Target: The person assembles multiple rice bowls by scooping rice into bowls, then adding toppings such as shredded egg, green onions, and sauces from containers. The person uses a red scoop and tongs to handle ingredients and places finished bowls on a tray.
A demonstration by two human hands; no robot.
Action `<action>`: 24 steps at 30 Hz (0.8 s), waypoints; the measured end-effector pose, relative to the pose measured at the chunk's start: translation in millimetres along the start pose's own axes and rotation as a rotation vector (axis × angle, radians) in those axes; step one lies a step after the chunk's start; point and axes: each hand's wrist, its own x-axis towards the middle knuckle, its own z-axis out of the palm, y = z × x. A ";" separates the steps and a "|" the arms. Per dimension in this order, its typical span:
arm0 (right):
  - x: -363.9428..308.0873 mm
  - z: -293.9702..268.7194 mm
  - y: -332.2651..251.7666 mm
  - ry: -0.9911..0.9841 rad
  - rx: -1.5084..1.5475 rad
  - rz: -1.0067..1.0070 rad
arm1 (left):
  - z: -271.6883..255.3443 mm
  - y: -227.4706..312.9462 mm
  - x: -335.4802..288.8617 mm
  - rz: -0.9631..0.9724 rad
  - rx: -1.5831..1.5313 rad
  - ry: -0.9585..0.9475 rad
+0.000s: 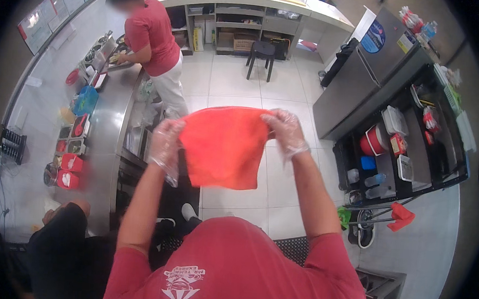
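A bright orange-red cloth [226, 148] hangs stretched out in front of my chest, held up by its two top corners. My left hand [166, 142], in a clear plastic glove, is closed on its left corner. On the other corner, my right hand [287, 130], gloved the same way, has its fingers pinched. The lower edge of the cloth dangles free and looks slightly blurred.
Along the left runs a steel counter [104, 157] with red containers [71, 164] and a blue box [85, 100]. A co-worker [155, 40] stands at its far end; another person in black [60, 248] is close by on my left. A stool [262, 51], a fridge [359, 74] and black shelving [407, 187] stand beyond.
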 end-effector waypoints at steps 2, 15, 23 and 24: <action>-3.2 26.6 15.7 0.006 -0.118 -0.167 | 38.2 2.5 -21.0 -0.008 0.207 -0.030; -33.6 64.6 25.4 -0.031 -0.783 -0.543 | 89.1 -18.7 -38.6 0.115 0.249 -0.202; -50.6 51.0 27.9 -0.036 -0.783 -0.637 | 85.3 9.9 -68.2 0.143 0.263 -0.514; -48.4 42.4 38.1 -0.033 -0.779 -0.625 | 86.8 17.7 -69.0 0.293 0.423 -0.534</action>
